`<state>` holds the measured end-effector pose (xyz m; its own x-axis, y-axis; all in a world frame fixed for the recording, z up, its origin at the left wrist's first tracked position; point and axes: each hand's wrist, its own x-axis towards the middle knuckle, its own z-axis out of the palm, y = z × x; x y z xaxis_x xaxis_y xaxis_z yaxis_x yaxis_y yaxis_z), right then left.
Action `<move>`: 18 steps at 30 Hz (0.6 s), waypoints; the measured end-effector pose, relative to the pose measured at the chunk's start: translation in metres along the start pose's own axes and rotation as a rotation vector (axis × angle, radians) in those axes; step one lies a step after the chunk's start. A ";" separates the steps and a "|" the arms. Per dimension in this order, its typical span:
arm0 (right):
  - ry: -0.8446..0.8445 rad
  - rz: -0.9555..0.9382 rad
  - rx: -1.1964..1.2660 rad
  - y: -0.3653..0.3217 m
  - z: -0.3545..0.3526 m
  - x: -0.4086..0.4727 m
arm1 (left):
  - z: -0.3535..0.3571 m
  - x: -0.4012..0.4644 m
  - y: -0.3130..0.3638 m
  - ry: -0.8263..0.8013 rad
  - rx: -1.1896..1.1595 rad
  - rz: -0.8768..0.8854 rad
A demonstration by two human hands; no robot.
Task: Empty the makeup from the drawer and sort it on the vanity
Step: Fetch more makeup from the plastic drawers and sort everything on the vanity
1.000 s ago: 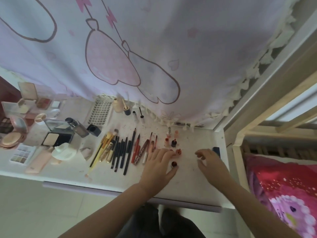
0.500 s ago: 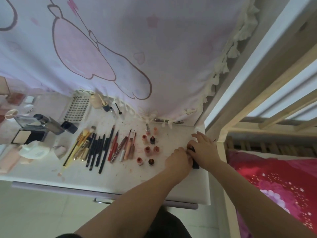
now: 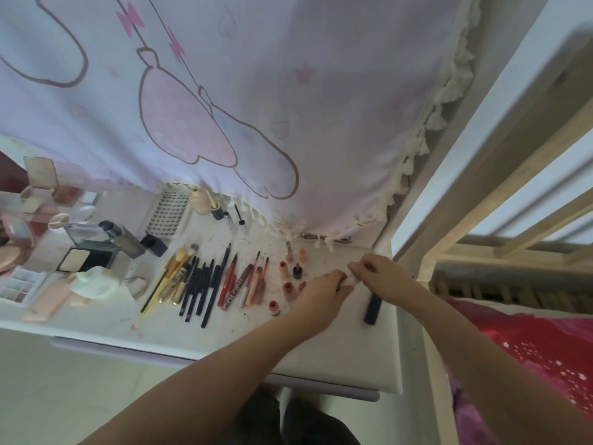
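Both my hands meet at the right end of the white vanity (image 3: 224, 342). My left hand (image 3: 324, 292) and my right hand (image 3: 380, 273) pinch a small pale pink tube (image 3: 350, 280) between them. Just below lies a dark blue tube (image 3: 373, 308). Left of my hands stand several small red and orange lip pots (image 3: 287, 287). Further left, pencils and lip liners (image 3: 231, 281), black pens (image 3: 200, 285) and yellow-handled brushes (image 3: 171, 274) lie in rows. Compacts and palettes (image 3: 73, 260) fill the left end.
A pink printed curtain (image 3: 224, 107) hangs over the back of the vanity. A white lash tray (image 3: 168, 213) and a beige bottle (image 3: 200, 200) sit at the back. A wooden bed frame (image 3: 513, 252) with red bedding (image 3: 545, 354) borders the right side.
My hands moved from the lip pots to the vanity's right end and came together. They lifted a small pale tube while the dark blue tube stays lying on the top.
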<state>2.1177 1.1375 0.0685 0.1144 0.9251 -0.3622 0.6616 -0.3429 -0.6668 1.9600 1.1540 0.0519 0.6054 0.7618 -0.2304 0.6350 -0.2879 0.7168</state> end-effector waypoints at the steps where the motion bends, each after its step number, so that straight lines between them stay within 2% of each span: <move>1: -0.009 -0.036 0.064 -0.004 -0.002 -0.005 | -0.007 -0.003 0.001 -0.019 -0.053 0.003; 5: -0.142 -0.151 0.204 -0.014 -0.011 -0.023 | -0.029 -0.018 0.000 -0.103 -0.245 0.041; 8: -0.252 -0.104 0.179 -0.019 -0.020 -0.032 | -0.037 -0.025 -0.004 -0.086 -0.129 0.091; 13: -0.251 -0.064 -0.068 -0.024 -0.018 -0.033 | -0.036 -0.025 -0.007 -0.117 0.002 0.125; 18: -0.414 -0.018 0.046 -0.012 -0.013 -0.043 | -0.030 -0.032 -0.018 -0.172 0.051 0.125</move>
<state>2.1151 1.1037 0.1006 -0.2103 0.7904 -0.5754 0.6261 -0.3431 -0.7002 1.9152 1.1524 0.0658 0.7508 0.6098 -0.2537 0.5709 -0.4060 0.7136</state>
